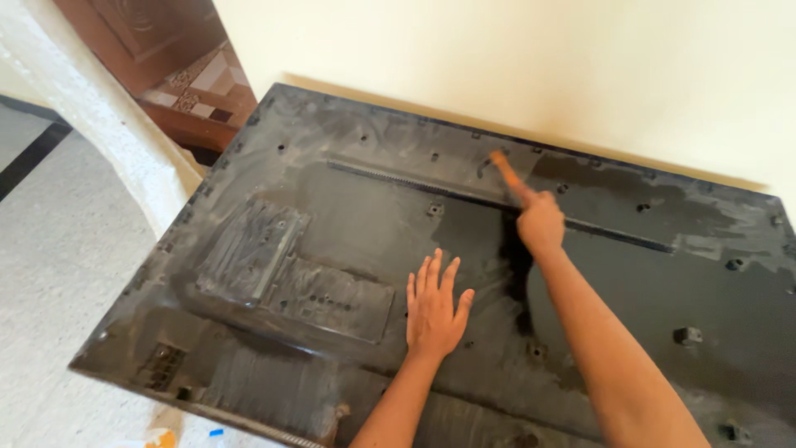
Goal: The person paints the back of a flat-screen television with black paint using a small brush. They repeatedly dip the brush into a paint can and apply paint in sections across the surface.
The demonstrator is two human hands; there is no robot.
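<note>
The dusty black back cover (348, 274) of a flat screen lies face down by the wall. The left hand (434, 305) rests flat and open on it. The right hand (539, 221) grips an orange-handled tool (503, 168) near the vent strip (464, 196); it is better to keep the tool upright and the cover pressed firmly.

One dusty black television back panel (348, 249) fills the frame; two hands show, and one orange-handled tool (506, 174) at upper centre.

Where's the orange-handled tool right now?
In the head view, the orange-handled tool is in the right hand, upper middle of the dusty black back panel, its tip beside the long vent slot.
</note>
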